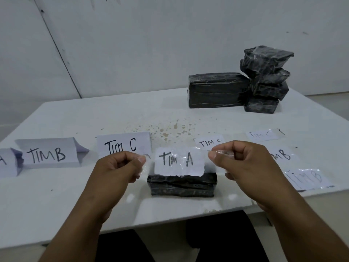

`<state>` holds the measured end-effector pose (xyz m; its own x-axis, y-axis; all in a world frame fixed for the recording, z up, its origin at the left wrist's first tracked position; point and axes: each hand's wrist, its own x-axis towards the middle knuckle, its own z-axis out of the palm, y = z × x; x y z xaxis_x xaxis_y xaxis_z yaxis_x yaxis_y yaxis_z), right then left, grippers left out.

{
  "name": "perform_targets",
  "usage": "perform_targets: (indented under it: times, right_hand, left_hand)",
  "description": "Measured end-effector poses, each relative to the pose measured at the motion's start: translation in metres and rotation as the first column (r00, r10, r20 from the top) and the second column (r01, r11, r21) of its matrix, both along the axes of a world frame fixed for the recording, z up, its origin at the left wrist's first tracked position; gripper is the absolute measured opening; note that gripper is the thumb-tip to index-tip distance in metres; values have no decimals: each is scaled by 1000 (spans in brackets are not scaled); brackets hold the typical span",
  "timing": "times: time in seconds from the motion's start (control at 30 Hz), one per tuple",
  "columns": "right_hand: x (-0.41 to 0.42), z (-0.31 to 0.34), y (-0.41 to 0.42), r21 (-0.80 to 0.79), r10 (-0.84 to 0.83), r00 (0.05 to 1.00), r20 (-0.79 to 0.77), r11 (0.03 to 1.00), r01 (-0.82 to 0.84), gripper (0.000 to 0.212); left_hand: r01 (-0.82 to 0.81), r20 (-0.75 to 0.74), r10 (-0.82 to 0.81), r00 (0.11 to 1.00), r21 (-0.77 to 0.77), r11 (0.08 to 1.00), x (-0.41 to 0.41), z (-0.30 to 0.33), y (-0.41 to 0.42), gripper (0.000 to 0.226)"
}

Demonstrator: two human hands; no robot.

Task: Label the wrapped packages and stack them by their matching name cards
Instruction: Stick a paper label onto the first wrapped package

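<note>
We hold the torn white paper label marked "TIM A" (179,161), backed with clear tape, stretched just above the small black plastic-wrapped package (182,184) near the table's front edge; we think it is kept taut so that the tape goes down flat, without creases; our left hand (120,168) pinches the left tape end between thumb and forefinger, the other fingers curled in; our right hand (239,161) pinches the right end the same way, almost closed; the folded white name cards, "TIM B" (50,154) and "TIM C" (123,145), stand on the left of the white table (56,205), probably to mark where stacks go; more taped labels (309,179) lie on the right; the unlabelled black packages (264,80) wait piled at the far right.
</note>
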<state>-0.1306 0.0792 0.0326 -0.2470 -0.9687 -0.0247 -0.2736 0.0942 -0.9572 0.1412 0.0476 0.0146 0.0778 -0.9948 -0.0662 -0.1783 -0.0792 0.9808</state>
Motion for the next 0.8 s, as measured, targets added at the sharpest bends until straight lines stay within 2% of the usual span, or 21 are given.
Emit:
perform_targets:
  times: [0.4, 0.53, 0.8]
  right_hand:
    - [-3, -4, 5, 40, 0, 998, -65, 999, 3, 24]
    - [-2, -4, 7, 26, 27, 999, -34, 999, -26, 18]
    - [-1, -9, 2, 52, 21, 1000, -20, 998, -20, 16]
  left_hand:
    - [53, -73, -50, 996, 47, 997, 0, -5, -1, 15]
    - [80, -131, -74, 989, 46, 996, 3, -1, 0, 15]
    - [85, -121, -75, 990, 79, 993, 5, -5, -1, 19]
